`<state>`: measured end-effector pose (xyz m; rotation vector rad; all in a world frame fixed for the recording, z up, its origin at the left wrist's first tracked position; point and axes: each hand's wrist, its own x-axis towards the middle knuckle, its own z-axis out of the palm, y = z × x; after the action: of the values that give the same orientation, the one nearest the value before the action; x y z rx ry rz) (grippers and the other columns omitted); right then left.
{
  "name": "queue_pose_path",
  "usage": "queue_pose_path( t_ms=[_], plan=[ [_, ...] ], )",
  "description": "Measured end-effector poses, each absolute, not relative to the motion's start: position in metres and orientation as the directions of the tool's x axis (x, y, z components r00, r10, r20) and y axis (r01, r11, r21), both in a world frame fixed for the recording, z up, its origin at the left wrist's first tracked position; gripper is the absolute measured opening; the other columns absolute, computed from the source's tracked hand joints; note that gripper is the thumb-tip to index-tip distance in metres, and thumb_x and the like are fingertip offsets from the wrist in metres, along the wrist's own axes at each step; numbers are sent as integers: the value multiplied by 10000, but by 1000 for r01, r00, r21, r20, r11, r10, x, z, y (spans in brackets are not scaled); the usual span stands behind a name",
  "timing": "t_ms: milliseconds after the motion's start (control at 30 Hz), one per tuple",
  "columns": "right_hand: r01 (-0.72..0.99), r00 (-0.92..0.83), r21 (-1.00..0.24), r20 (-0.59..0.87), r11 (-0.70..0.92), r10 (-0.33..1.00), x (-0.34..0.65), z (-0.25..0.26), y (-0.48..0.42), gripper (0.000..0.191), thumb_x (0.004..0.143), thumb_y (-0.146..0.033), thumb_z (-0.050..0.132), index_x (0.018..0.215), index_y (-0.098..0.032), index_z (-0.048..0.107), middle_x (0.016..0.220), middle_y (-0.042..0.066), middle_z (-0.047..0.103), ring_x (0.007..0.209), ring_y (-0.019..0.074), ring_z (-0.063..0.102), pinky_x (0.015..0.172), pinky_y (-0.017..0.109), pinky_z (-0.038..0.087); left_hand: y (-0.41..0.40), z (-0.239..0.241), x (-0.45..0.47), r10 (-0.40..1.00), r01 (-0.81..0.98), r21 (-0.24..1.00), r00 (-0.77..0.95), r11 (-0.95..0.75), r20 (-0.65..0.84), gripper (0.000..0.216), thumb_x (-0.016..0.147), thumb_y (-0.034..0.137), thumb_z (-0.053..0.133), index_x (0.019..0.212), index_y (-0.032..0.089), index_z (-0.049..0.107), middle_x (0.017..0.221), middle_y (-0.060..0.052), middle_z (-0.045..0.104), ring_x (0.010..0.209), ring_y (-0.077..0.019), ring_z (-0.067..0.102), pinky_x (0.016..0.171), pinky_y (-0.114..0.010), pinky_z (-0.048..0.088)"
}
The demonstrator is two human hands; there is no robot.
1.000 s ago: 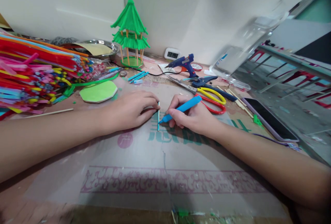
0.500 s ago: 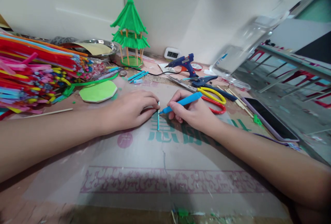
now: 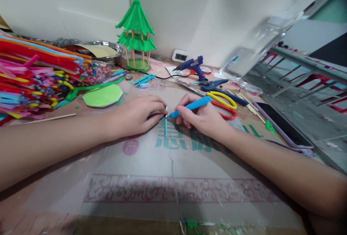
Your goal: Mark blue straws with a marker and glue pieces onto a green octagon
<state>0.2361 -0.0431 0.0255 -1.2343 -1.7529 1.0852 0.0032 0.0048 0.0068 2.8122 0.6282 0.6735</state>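
My left hand (image 3: 137, 114) rests on the cardboard sheet (image 3: 173, 162) with its fingers curled, pinning the far end of a thin blue stick (image 3: 165, 126) that lies on the sheet. My right hand (image 3: 202, 117) grips a blue pen-like craft knife (image 3: 192, 106) like a pencil. Its tip touches the stick near the upper end, right beside my left fingertips.
A heap of coloured pipe cleaners (image 3: 38, 77) fills the left. Behind lie a green disc (image 3: 103, 95), a green pagoda model (image 3: 136, 34), a metal bowl (image 3: 103, 48), a blue glue gun (image 3: 192, 67), scissors (image 3: 222, 103), short blue sticks (image 3: 143, 80). A phone (image 3: 282, 124) lies right.
The right hand has drawn the knife tip up along the stick, from its lower part to near the upper end. The left hand has stayed put.
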Motion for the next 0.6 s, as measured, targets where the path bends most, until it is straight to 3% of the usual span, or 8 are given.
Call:
queue_pose_path(
  t_ms=[600],
  plan=[
    [340, -406, -922, 30, 182, 913, 238, 29, -48, 206, 874, -335, 736, 825, -213, 578, 611, -15, 702, 438, 93, 537, 417, 192, 410, 5, 7, 4, 438, 362, 255, 806, -897, 397, 235, 1035, 246, 520, 1045, 171, 743, 1178, -105, 765, 1089, -255, 713, 968, -392, 553]
  ],
)
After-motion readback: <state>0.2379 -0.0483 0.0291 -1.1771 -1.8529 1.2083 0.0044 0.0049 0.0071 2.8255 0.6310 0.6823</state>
